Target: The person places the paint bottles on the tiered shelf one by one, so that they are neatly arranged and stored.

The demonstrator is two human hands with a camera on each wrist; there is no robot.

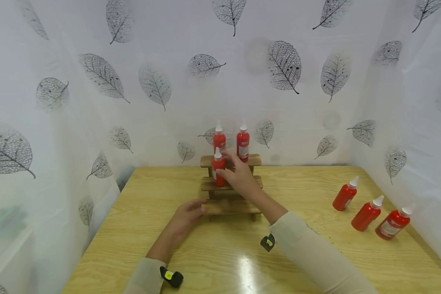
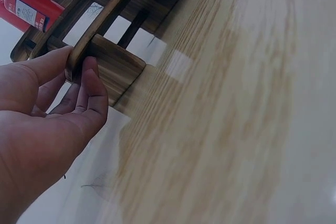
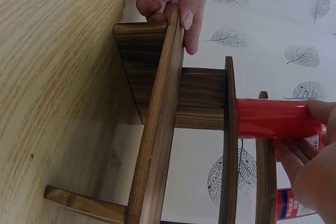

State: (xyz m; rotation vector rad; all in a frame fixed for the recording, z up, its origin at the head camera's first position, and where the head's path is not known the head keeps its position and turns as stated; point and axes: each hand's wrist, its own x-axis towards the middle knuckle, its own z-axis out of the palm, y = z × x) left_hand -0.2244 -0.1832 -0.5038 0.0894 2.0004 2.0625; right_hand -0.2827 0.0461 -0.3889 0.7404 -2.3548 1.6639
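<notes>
A small wooden three-step rack stands on the table. My right hand grips a red squeeze bottle with a white pointed cap, upright at the left of the middle step. In the right wrist view that bottle has its base right at the step, with thumb and fingers around its upper part. My left hand pinches the left end of the lowest step between thumb and fingers. Two more red bottles stand on the top step, one at the left and one at the right.
Three red bottles stand on the right side of the table: a rear one, a middle one and one near the right edge. A white leaf-printed curtain hangs behind the table and along both sides.
</notes>
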